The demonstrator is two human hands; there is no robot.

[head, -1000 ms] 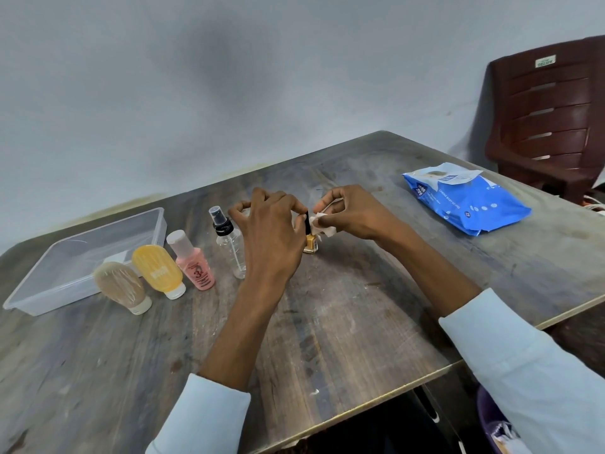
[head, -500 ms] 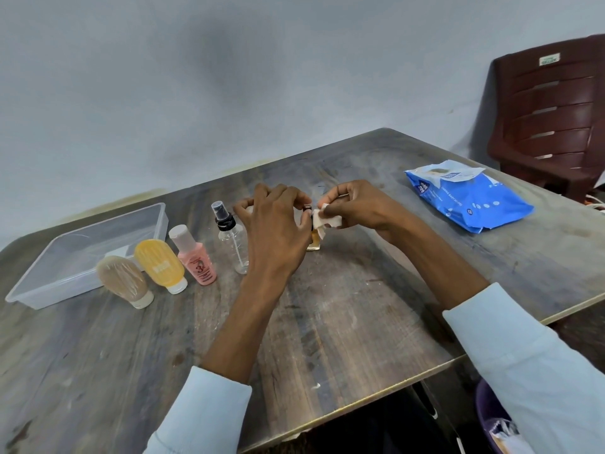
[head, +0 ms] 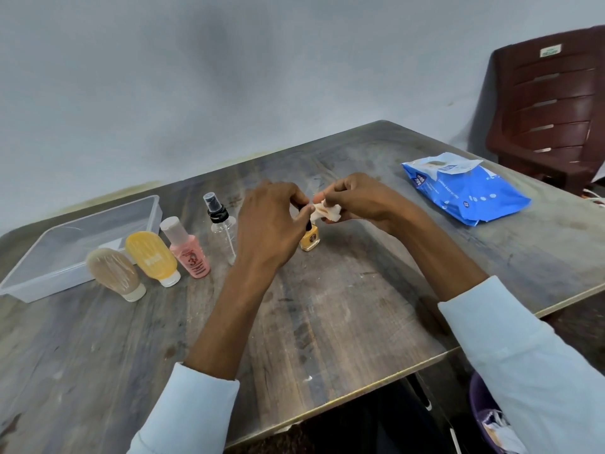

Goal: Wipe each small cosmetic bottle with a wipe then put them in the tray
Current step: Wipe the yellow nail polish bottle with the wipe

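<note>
Crumpled white wipe (head: 327, 215) rubs squat yellow glass bottle (head: 309, 240).

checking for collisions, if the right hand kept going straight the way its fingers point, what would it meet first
Probably the left hand: the right hand, pinching the wipe, points left at it, just above the small yellow bottle.

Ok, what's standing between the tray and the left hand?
Head view: four bottles stand between the tray and left hand: tan tube, yellow tube, pink bottle, clear spray bottle.
</note>
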